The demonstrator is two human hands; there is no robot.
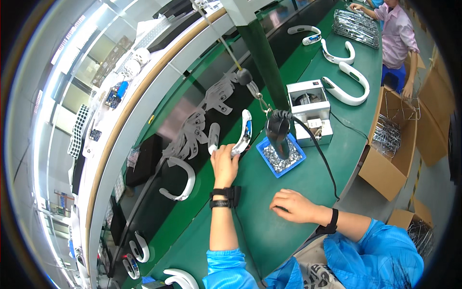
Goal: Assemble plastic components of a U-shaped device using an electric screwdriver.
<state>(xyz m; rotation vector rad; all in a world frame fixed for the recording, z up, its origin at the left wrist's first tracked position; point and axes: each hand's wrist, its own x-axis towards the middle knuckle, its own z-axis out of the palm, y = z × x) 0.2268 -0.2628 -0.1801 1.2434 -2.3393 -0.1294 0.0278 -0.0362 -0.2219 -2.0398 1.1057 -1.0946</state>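
My left hand (pixel 224 166) reaches forward over the bench, its fingers closed on the bottom bend of a white U-shaped neckband (pixel 245 127). One arm of the neckband is uncovered and shows blue inside. My right hand (pixel 294 207) rests low over the green bench top with its fingers curled. A small dark shape shows beneath them, but I cannot make out what it is. Between and beyond my hands, a blue tray (pixel 299 162) holds many small metal parts. Above that tray hangs a dark electric screwdriver (pixel 277 130) with a coiled cable.
A white-and-grey box machine (pixel 308 98) stands behind the tray. More white neckbands (pixel 353 91) lie along the bench and on the dark strip at left (pixel 190 178). Far right, a co-worker (pixel 397 38) stands by wire racks (pixel 356 29) and an open carton (pixel 385 168).
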